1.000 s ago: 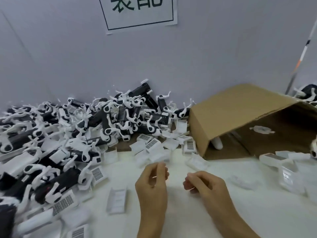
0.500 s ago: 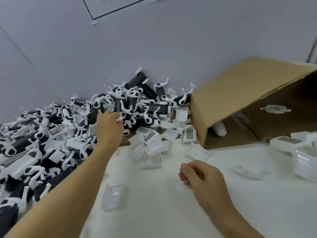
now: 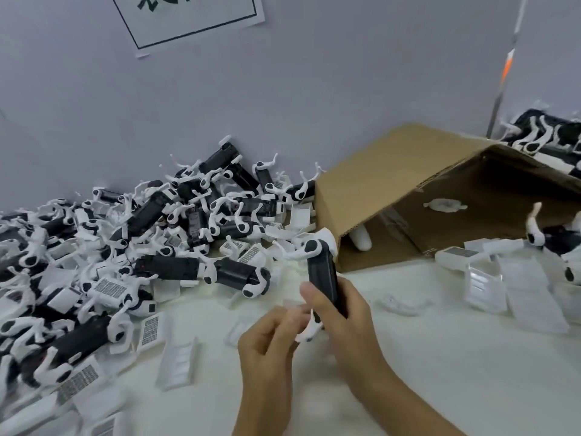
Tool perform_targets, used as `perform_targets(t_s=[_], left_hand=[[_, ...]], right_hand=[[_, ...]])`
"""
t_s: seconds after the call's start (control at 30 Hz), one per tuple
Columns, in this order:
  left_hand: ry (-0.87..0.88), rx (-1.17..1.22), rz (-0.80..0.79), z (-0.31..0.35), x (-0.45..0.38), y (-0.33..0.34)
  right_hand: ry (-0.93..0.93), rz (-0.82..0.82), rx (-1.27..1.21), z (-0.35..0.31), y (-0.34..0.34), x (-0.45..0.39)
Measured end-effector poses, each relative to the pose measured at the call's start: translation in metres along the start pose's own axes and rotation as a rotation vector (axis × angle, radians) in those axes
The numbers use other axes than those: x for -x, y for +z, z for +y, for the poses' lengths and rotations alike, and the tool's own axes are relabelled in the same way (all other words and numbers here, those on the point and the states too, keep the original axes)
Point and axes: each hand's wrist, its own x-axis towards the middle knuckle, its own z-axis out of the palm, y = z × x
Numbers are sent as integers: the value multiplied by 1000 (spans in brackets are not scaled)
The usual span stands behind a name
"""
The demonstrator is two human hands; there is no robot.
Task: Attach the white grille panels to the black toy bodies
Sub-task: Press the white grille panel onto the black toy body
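My right hand grips a black toy body with white legs and holds it upright over the white table. My left hand is just left of it, fingers curled, pinching a small pale piece against the body's lower end; the blur hides what the piece is. A big heap of black toy bodies fills the left side up to the wall. Loose white grille panels lie along the heap's edge, and one panel lies alone near my left forearm.
A cardboard box lies on its side at the back right, its opening facing me. White plastic parts are piled to its right front, and more toy bodies sit beyond it. A thin pole leans on the wall.
My left hand has come back from the heap to the middle. A black toy body is now upright in my right hand, which held only something small before.
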Motion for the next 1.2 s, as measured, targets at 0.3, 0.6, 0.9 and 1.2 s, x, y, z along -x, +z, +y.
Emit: perform_targets(t_s=[0.3, 0.6, 0.9, 1.2], left_hand=[[-302, 284, 77, 10, -10, -9], [-235, 246, 9, 16, -12, -7], [-41, -80, -66, 22, -13, -22], [640, -894, -153, 19, -21, -45]], right_hand=[[-265, -238, 545, 0, -5, 14], [-324, -67, 566, 0, 3, 18], [-282, -182, 578, 1, 2, 18], [-284, -168, 450, 1, -1, 22]])
